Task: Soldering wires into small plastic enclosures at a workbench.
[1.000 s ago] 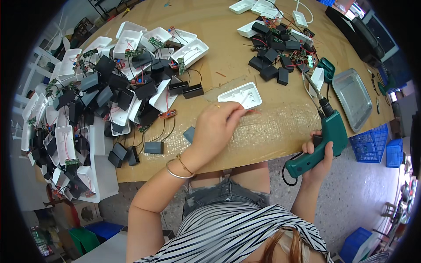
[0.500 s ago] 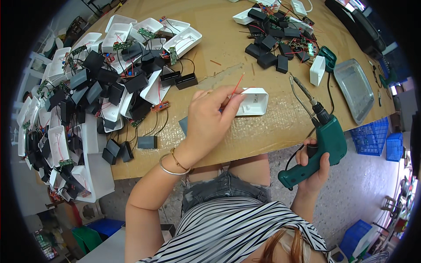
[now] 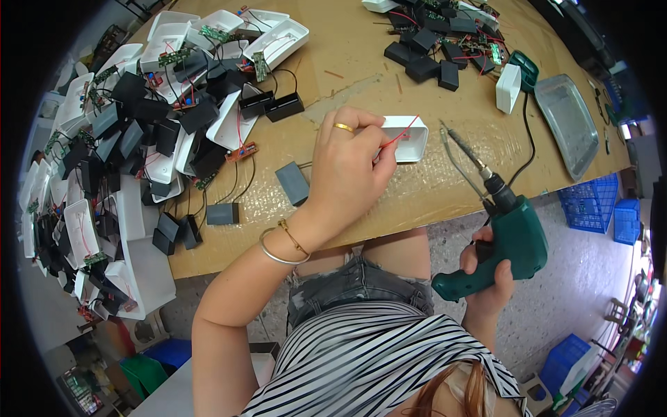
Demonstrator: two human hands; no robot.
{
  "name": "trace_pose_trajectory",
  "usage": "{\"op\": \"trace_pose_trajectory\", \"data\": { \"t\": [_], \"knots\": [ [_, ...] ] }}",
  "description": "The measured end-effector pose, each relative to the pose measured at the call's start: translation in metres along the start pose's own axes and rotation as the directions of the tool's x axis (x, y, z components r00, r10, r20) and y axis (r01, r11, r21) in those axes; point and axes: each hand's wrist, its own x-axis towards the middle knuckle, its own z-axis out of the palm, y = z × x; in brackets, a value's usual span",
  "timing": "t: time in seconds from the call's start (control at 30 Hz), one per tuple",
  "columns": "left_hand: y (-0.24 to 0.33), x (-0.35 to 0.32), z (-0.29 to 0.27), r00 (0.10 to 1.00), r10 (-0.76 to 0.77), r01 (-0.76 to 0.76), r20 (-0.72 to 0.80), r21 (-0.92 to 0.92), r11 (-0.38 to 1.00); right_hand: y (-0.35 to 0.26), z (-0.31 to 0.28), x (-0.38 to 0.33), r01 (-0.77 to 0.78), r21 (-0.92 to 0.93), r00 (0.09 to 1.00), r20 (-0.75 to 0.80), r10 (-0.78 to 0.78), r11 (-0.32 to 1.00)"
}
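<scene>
The left hand (image 3: 351,160) pinches a red wire (image 3: 406,131) between thumb and fingers, at the white box (image 3: 415,148) on the tabletop (image 3: 340,87). The right hand (image 3: 495,286) has its grip wrapped around the green soldering gun (image 3: 521,240), whose handle sits past the tabletop's near edge. Bare cardboard (image 3: 445,182) separates box and gun.

This is looking like an elec. workshop: white cases (image 3: 281,40) & PCBs (image 3: 260,67) are lying heaped along the table's (image 3: 333,55) L edge, blk boxes (image 3: 421,68) are cluttering twd the far edge, a solder gun (image 3: 517,236) is poking over the near edge, a metal tray (image 3: 566,125) is sitting nr the R edge, blue crates (image 3: 588,201) are showing past it.
</scene>
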Motion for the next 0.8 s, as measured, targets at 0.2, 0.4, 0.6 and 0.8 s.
{"op": "trace_pose_trajectory", "data": {
  "t": [0.2,0.4,0.6,0.8],
  "knots": [
    [-0.005,0.001,0.005,0.994,0.111,-0.108,-0.011,0.125,0.986,0.003,0.005,-0.022,0.013,-0.217,0.997,-0.066,-0.028,0.976],
    [-0.007,0.000,0.007,0.992,0.125,-0.121,-0.014,0.149,0.981,0.005,0.017,-0.026,-0.040,-0.406,0.994,-0.112,-0.006,0.913],
    [-0.007,0.000,0.008,0.992,0.125,-0.120,-0.021,0.155,0.981,0.003,0.034,-0.020,-0.139,-0.431,0.982,-0.175,0.068,0.892],
    [-0.006,0.000,0.006,0.992,0.128,-0.125,-0.005,0.176,0.976,0.002,0.041,-0.017,-0.148,-0.452,0.978,-0.200,0.062,0.880]
  ]
}}
